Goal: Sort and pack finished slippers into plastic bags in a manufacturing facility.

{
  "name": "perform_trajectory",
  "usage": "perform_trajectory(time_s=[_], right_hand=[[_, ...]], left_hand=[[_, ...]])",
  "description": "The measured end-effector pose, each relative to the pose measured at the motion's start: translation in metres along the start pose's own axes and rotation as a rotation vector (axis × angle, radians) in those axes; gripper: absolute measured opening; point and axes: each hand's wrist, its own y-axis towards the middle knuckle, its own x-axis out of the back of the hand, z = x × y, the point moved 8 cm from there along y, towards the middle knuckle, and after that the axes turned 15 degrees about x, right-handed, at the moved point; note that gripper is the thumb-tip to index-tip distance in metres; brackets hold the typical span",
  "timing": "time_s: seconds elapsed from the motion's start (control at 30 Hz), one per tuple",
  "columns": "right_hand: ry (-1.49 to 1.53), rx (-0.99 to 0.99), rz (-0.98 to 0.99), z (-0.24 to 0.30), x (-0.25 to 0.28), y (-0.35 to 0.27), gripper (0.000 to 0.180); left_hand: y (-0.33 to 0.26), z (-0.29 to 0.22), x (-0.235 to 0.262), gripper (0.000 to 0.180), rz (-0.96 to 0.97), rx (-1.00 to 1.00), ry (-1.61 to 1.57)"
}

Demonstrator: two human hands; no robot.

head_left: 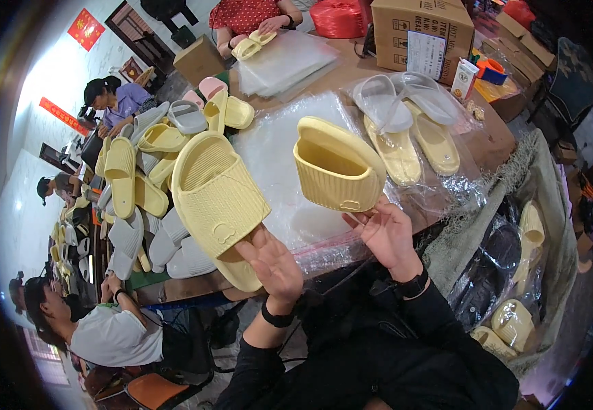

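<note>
My left hand (272,266) is closed on a yellow slide sandal (221,195), its fingers tucked in under the ribbed strap. The sandal is tilted with its strap side up and its heel end low by my wrist. A second yellow slide sandal (337,179) is held up by my right hand (390,236), fingertips gripping its lower edge, so its toe opening faces up. Beneath both lie flat transparent plastic bags (276,150) in a stack. Beyond my right hand, a bagged pair of sandals, yellow (393,150) and grey (385,102), rests on the table.
A pile of grey and yellow sandals (125,239) covers the table's left side. Across it, a person (255,17) handles yellow sandals beside more bags. A cardboard box (422,34) stands at the back. At right, a woven sack (549,232) holds bagged sandals. A seated person (115,335) is at left.
</note>
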Motion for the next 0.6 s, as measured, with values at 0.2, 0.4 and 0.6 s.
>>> perform_trajectory(time_s=[0.2, 0.4, 0.6], right_hand=[[0.156, 0.075, 0.078, 0.014, -0.011, 0.003, 0.034], [-0.363, 0.588, 0.012, 0.062, -0.036, -0.005, 0.059], [-0.776, 0.897, 0.521, 0.085, -0.054, -0.023, 0.029]], left_hand=[[0.003, -0.005, -0.004, 0.077, 0.000, 0.005, 0.073], [0.000, 0.002, -0.001, 0.078, -0.003, 0.120, -0.026], [0.006, -0.008, -0.002, 0.076, -0.028, 0.032, 0.022]])
